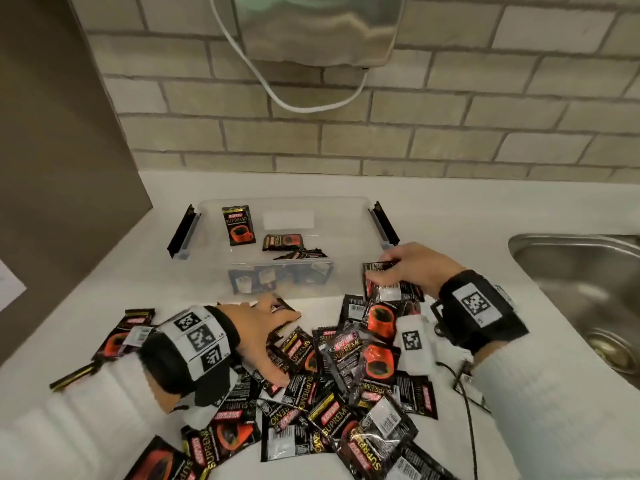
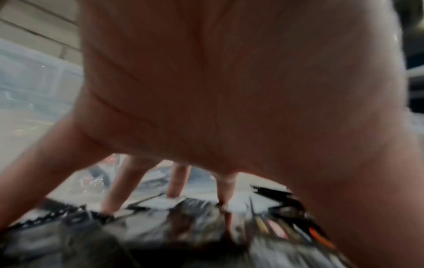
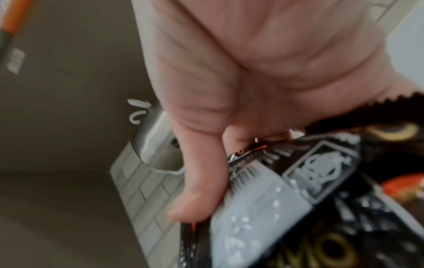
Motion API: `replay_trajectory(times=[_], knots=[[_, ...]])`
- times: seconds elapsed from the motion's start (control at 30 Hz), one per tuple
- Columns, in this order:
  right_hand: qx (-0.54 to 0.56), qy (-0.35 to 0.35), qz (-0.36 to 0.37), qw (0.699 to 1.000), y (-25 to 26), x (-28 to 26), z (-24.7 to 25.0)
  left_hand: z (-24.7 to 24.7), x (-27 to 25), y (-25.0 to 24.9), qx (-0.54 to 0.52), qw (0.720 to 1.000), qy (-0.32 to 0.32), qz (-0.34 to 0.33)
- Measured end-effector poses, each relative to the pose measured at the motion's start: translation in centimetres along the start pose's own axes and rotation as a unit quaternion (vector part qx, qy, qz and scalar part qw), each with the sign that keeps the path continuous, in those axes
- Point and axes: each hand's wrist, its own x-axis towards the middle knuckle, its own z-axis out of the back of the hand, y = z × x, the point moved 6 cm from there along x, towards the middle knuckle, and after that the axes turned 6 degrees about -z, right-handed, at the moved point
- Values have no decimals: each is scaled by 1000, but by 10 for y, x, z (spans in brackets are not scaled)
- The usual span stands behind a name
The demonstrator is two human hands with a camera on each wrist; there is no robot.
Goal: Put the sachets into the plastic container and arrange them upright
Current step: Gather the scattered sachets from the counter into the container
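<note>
A clear plastic container (image 1: pixel 207 258) stands on the white counter. One sachet (image 1: pixel 239 225) leans upright at its back left, and a few others (image 1: pixel 282 241) lie flat inside. Several black coffee sachets (image 1: pixel 339 386) are piled in front of it. My left hand (image 1: pixel 273 327) lies spread on the pile's left part; in the left wrist view its fingers (image 2: pixel 176 181) reach straight down and touch sachets (image 2: pixel 183 217). My right hand (image 1: pixel 391 271) grips a bunch of sachets (image 1: pixel 384 289) beside the container's front right corner. The thumb (image 3: pixel 201 190) presses on that bunch (image 3: pixel 275 208).
A steel sink (image 1: pixel 581 282) is sunk in the counter at the right. A brown panel (image 1: pixel 52 168) stands at the left and a tiled wall (image 1: pixel 346 140) at the back. A metal appliance (image 1: pixel 311 26) with a white cord hangs above. Black latches (image 1: pixel 183 233) stick out from the container's ends.
</note>
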Motion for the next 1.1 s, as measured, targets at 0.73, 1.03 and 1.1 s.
replay_trajectory(times=[0.73, 1.03, 1.1], knots=[[215, -185, 135, 949, 69, 24, -3, 20, 10, 9, -53, 973, -225, -16], [230, -206, 166, 936, 44, 9, 2, 57, -23, -7, -57, 943, -303, -127], [234, -197, 162, 938, 40, 10, 0, 78, -43, -13, -96, 926, -338, -137]])
